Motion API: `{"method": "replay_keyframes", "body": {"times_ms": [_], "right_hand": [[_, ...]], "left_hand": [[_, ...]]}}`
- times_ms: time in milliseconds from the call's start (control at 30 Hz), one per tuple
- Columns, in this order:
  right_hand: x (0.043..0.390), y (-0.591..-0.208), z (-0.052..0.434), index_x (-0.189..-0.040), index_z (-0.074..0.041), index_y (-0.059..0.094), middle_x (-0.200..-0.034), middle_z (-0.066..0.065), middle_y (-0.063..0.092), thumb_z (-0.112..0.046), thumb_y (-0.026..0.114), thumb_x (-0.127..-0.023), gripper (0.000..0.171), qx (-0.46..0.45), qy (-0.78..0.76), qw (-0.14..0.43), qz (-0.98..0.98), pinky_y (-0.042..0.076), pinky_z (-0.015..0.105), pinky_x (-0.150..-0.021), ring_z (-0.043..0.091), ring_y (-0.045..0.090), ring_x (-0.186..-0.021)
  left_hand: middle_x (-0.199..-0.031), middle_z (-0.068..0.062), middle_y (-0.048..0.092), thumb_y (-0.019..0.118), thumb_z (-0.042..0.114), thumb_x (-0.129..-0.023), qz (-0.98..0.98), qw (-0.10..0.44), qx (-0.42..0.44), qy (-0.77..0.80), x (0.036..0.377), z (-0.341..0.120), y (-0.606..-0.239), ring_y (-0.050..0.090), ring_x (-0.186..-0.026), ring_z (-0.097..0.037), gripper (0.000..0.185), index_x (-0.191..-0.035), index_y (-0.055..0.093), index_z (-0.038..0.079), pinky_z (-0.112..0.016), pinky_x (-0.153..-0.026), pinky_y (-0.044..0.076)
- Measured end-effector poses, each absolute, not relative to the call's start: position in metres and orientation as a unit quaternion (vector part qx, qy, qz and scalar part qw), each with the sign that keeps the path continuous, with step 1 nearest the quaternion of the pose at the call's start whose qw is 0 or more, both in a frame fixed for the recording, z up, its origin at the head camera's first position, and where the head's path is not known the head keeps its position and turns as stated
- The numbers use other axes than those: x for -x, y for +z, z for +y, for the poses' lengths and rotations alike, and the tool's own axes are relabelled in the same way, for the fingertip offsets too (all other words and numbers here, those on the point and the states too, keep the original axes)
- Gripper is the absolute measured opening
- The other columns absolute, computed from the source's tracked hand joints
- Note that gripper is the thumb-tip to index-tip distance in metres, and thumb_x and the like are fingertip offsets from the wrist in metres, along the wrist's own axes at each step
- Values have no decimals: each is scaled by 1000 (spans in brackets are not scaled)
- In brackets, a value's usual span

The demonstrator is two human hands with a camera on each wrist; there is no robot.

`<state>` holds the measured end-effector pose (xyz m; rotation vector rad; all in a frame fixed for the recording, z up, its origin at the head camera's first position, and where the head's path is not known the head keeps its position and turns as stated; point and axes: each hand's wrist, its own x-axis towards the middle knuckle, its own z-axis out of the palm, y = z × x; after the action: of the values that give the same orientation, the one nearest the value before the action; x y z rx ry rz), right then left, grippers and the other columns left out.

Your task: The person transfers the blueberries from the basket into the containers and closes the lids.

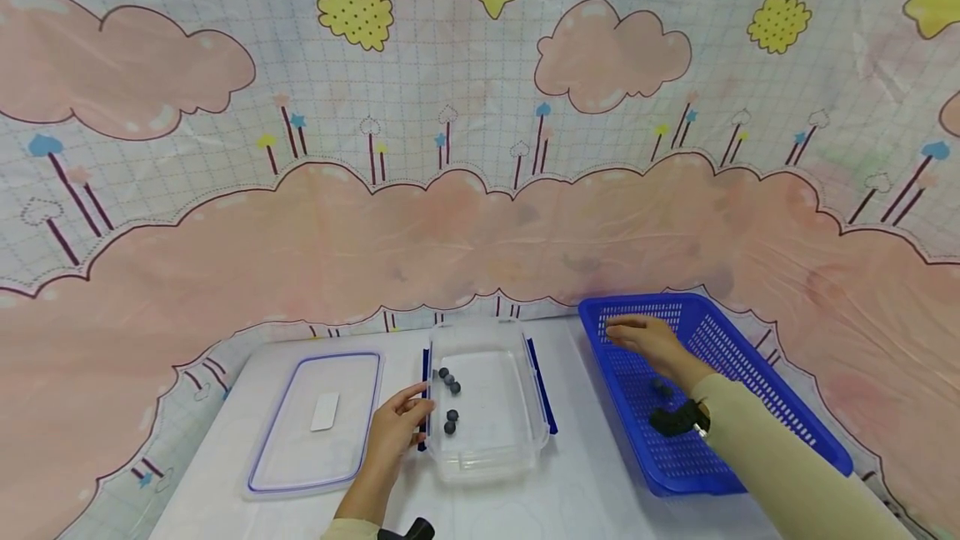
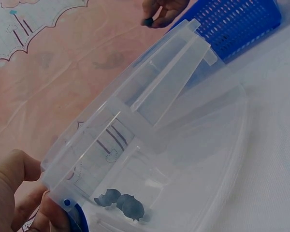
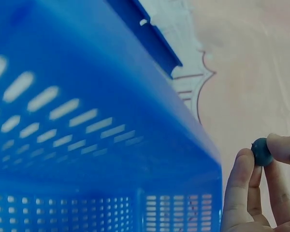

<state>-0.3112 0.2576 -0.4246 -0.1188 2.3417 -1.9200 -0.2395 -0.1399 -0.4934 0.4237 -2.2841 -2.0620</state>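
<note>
One dark ball [image 3: 261,151] sits pinched in the right hand's [image 1: 651,343] fingertips above the blue basket [image 1: 750,373]; left of the basket, the left hand [image 1: 396,433] grips the clear container [image 1: 487,457].

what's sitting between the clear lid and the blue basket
The clear container, dark balls inside, with the left hand gripping its near edge. The head view shows it between the lid and basket.

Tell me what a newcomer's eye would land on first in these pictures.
First, the bright blue basket at the table's right, where the right hand pinches a small dark ball. Next, the clear container in the middle with several dark balls inside, the left hand gripping its edge. Its lid lies to the left.
</note>
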Motion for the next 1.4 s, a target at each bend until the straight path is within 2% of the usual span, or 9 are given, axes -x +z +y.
{"method": "replay_keyframes", "body": {"times_ms": [100,200,367,467,567,867,1133,1300,1400], "right_hand": [[314,-426,250,-132,17,49,-121,17,64,-13,64,-95,50,44,-627,52,776,49,40,-101,16,67,-103],[316,-428,242,-131,17,51,-124,22,62,-12,63,-96,48,49,-624,51,778,50,38,-100,15,66,-103],[320,-430,226,-127,17,54,-118,18,65,-9,64,-94,44,53,-626,47,777,54,31,-94,12,66,-98],[322,-430,217,-125,14,58,-111,11,69,-9,66,-93,41,49,-621,48,781,53,35,-95,10,66,-94],[324,-430,209,-124,9,62,-110,8,69,-11,66,-93,37,46,-614,55,786,51,39,-99,11,66,-96],[332,-430,183,-123,10,63,-112,13,68,-6,66,-92,35,41,-630,62,773,52,38,-97,13,67,-96],[336,-431,166,-124,9,63,-118,19,67,-6,66,-92,35,45,-629,72,773,50,41,-100,19,67,-101],[342,-436,157,-125,9,62,-119,19,66,-6,66,-92,37,40,-627,79,774,47,47,-103,23,67,-103],[343,-438,151,-123,10,62,-119,21,66,-5,66,-91,36,50,-625,78,775,49,46,-101,24,68,-103]], "left_hand": [[-89,3,63,69,14,-88,-733,18,-138,-665,239,-140,-493,54,-78,-14,44,-130,63,5,-23,-56,52],[-89,3,63,69,14,-88,-734,18,-140,-665,239,-140,-492,55,-78,-14,44,-131,62,5,-23,-57,52],[-90,2,63,69,14,-88,-735,20,-138,-664,240,-140,-493,55,-79,-14,44,-131,62,5,-23,-57,52],[-91,2,63,69,15,-88,-735,20,-137,-663,240,-140,-495,55,-80,-14,45,-131,62,5,-22,-57,52],[-91,2,63,70,15,-88,-736,20,-137,-663,240,-140,-495,55,-81,-13,45,-131,62,5,-22,-57,52],[-91,1,62,69,15,-88,-736,21,-140,-662,240,-139,-494,55,-79,-13,45,-131,62,5,-22,-56,52],[-91,0,62,68,14,-88,-734,22,-142,-664,242,-137,-494,55,-79,-13,43,-130,63,5,-21,-55,52],[-89,2,62,69,13,-88,-734,23,-139,-665,242,-136,-494,55,-79,-13,44,-130,62,4,-21,-55,52],[-88,3,62,68,13,-88,-733,21,-137,-666,242,-136,-493,54,-79,-13,44,-131,62,4,-21,-55,52]]}}
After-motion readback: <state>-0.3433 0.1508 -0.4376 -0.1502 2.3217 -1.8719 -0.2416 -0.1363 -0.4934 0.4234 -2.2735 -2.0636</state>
